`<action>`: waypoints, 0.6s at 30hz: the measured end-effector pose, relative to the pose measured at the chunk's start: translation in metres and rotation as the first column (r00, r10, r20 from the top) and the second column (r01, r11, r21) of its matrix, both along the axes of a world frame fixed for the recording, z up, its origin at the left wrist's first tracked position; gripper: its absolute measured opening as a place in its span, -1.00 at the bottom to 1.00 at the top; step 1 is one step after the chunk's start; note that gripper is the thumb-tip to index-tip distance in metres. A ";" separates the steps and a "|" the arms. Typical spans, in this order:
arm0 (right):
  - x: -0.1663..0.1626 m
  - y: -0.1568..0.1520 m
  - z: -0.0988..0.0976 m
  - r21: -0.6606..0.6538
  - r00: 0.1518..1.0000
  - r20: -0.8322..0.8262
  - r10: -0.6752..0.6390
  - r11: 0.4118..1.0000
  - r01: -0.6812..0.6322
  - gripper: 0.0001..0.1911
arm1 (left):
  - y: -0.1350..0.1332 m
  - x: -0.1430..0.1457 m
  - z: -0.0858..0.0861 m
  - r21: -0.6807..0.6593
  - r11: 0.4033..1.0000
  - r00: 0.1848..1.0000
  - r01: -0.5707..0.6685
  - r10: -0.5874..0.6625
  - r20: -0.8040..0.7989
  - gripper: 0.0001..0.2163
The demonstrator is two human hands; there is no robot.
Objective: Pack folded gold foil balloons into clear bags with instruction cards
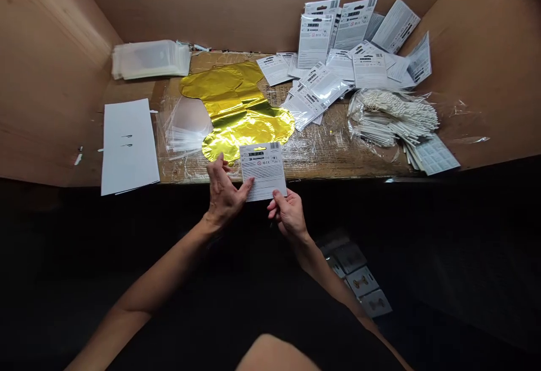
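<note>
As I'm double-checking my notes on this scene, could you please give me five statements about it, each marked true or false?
1. The right hand pinches the printed card at its lower right corner. True.
2. The stack of clear plastic sleeves lies behind the white paper sheets. True.
3. The left hand rests on those sheets. False: it is at the card's left edge.
4. The gold foil balloon lies right of the bundled white sticks. False: it lies left of them.
5. More printed cards are heaped at the back right. True.
</note>
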State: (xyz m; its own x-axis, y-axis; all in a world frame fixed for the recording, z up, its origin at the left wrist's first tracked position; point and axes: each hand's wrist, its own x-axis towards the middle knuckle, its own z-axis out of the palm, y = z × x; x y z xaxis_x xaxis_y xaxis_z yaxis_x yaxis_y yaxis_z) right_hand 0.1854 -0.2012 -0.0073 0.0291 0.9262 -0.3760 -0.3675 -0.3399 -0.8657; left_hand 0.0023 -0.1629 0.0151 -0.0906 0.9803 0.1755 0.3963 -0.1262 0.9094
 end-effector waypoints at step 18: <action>0.011 0.019 -0.027 0.140 0.932 0.361 -0.019 0.990 -0.034 -0.49 | 0.080 0.003 -0.017 0.118 0.810 0.722 0.574 -0.433 -0.539 -0.81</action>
State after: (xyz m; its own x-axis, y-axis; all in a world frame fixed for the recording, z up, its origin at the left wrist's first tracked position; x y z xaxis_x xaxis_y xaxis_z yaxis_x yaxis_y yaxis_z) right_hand 0.1963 -0.1825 -0.0348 0.1312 0.9696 -0.2063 -0.0192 -0.2056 -0.9784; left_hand 0.0051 -0.0833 -0.0018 0.5652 0.7642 0.3107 0.5647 -0.6329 0.5297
